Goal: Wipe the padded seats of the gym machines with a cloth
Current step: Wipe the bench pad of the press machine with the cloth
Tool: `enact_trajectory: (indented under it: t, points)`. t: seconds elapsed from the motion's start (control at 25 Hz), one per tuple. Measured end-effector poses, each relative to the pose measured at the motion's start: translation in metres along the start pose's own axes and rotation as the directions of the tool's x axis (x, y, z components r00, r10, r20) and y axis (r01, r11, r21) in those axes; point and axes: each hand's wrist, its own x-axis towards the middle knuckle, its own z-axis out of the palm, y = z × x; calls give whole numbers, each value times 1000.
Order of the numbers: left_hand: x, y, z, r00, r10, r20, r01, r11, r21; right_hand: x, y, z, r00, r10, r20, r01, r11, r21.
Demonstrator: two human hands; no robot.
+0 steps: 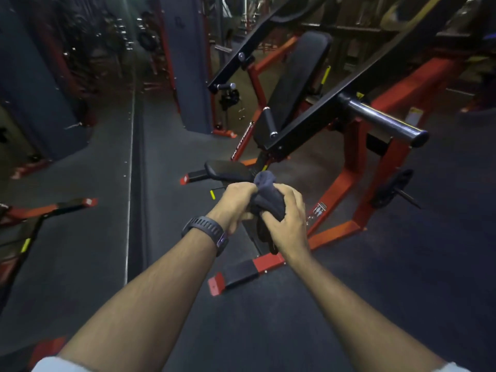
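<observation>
A dark blue-grey cloth (267, 201) is bunched between both hands in the middle of the view. My left hand (237, 204), with a dark watch on its wrist, grips the cloth's left side. My right hand (287, 218) curls round its right side, and a tail of cloth hangs below. Just beyond the hands lies the black padded seat (226, 170) of a red-framed machine. Its long black padded backrest (296, 81) slopes up and away behind the seat. Both hands are above the floor, short of the seat and not touching it.
The machine's red frame (346, 183) spreads over the floor to the right, with a red foot (217, 284) near me. A black lever arm ends in a chrome peg (383, 120) at the right. A mirror wall stands left, with a blue pillar (188, 63) behind.
</observation>
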Motion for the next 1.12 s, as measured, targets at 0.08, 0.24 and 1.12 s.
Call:
enact_trajectory:
  t: [0.08, 0.24, 1.12]
  points:
    - [43, 17, -21, 999, 28, -38, -28, 1000, 11, 30, 7, 30, 994, 36, 107, -42, 998, 51]
    - [126, 36, -67, 987, 151, 45, -154, 986, 60, 96, 19, 83, 986, 126, 106, -153, 937, 314]
    - [533, 191, -208, 882, 459, 108, -470, 874, 126, 477, 124, 337, 933, 360, 15, -330, 837, 438]
